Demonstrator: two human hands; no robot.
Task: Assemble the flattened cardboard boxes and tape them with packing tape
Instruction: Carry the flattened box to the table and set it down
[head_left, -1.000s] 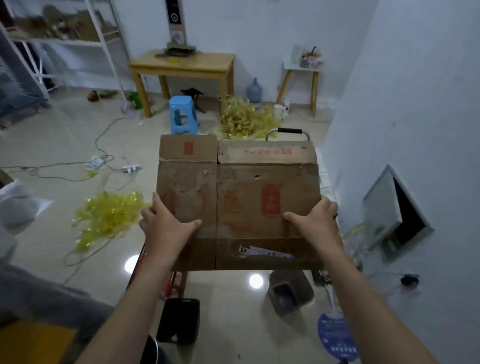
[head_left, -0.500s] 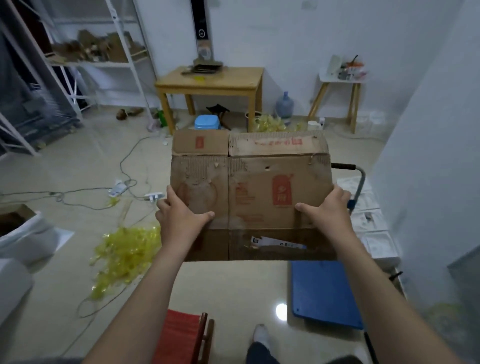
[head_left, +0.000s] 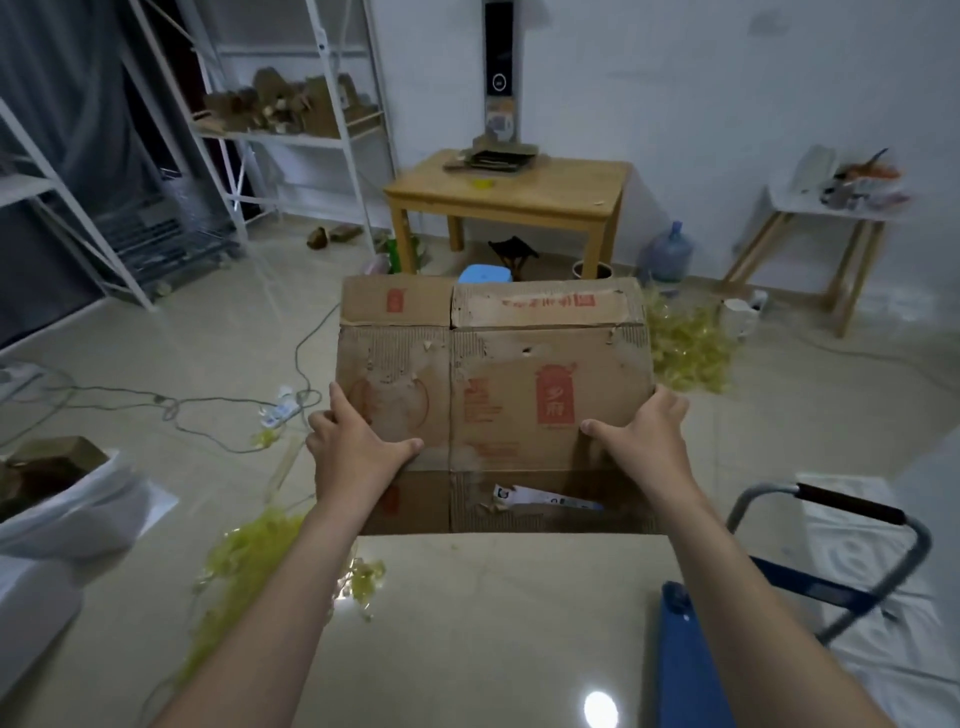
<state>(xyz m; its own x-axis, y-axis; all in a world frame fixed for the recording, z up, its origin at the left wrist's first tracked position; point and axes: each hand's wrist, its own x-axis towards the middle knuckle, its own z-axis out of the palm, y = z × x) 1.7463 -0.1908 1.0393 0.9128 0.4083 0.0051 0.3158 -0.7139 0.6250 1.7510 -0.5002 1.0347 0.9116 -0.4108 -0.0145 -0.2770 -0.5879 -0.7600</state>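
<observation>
You're holding the box (head_left: 493, 395) up, left hand (head_left: 353, 452) and right hand (head_left: 644, 441) each gripping a side edge, thumbs in front.

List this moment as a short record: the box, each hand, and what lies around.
box: cardboard box, flattened, held up in the air with its printed face toward the camera
left hand: left hand grips the box's left edge, thumb on the front
right hand: right hand grips the right edge, thumb on the front
progress: box not yet opened up
floor: yellow scraps, blue cart
behind: wooden table, metal shelf
</observation>
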